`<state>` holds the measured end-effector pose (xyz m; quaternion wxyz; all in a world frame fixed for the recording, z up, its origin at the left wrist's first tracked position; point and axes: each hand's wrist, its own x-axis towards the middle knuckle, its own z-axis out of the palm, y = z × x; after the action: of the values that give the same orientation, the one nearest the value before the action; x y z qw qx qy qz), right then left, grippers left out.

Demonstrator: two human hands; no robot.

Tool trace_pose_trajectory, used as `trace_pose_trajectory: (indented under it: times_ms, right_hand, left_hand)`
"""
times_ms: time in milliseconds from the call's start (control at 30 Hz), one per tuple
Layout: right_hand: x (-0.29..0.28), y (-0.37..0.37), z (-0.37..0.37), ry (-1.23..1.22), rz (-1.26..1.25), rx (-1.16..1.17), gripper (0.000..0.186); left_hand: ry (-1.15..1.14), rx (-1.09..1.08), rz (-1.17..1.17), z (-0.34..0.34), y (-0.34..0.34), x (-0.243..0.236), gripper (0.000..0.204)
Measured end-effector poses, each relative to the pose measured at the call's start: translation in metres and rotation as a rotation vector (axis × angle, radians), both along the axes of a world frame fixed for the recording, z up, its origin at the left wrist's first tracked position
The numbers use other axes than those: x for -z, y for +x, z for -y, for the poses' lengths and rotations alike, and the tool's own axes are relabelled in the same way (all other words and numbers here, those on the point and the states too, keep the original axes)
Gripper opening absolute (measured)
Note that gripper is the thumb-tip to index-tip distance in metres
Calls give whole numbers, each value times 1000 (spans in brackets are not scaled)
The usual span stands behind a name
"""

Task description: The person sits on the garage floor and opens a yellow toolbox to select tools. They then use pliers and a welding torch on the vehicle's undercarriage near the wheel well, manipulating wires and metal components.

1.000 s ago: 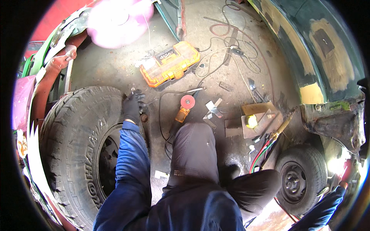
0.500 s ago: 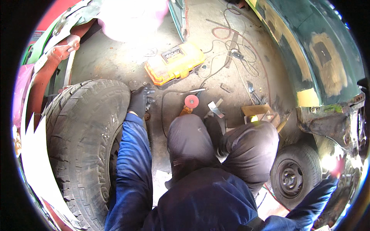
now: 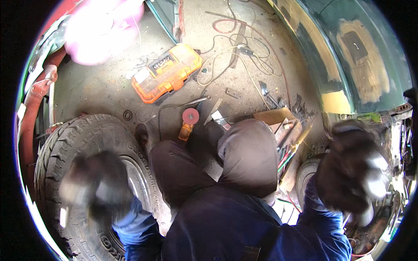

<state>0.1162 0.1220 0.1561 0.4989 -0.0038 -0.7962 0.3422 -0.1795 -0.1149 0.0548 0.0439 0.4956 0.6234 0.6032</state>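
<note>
Both hands have shifted since the earlier frame: my feed shows the gloved left hand [image 3: 102,185] drawn back, blurred across the treaded off-road tyre [image 3: 109,135], and the right hand [image 3: 352,172] brought in from the far side. Motion blur hides both grips; I can't tell whether either grasps anything. From the angle grinder [image 3: 186,132], the off-road tyre sits left and nearer the wearer, sidewall facing inward, its longer outline running away from the wearer. A smaller wheel [image 3: 303,176] shows rightward and nearer. The grinder's disc points away, probably leaving its body within reach; an orange toolbox [image 3: 166,75] sits beyond.
</note>
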Motion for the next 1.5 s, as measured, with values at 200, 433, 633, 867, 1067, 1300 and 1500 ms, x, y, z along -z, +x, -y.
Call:
trace_pose_trajectory:
  times_ms: [200, 433, 633, 867, 1067, 1300, 1500]
  right_hand:
    - [-37, -9, -16, 57, 131, -316, 36]
    - [-19, -7, -31, 29, 226, -345, 32]
    - [-11, -7, -29, 7, 283, -331, 29]
    - [-4, 18, -26, -9, 369, -255, 26]
    - [89, 65, 20, -442, 279, 573, 15]
    - [188, 149, -38, -808, 465, 803, 34]
    - [294, 189, -57, -1395, 195, 964, 54]
  left_hand:
    - [-24, 344, 81, -36, 36, -17, 35]
    - [-76, 436, 140, -46, 42, -10, 47]
    - [-108, 467, 169, -45, 42, -7, 57]
    - [-122, 454, 202, -43, 39, -3, 70]
    - [-186, 232, 318, -52, 27, 19, 81]
    - [-343, 42, 530, -42, -30, 72, 43]
    - [-532, -167, 509, -19, -56, 105, 33]
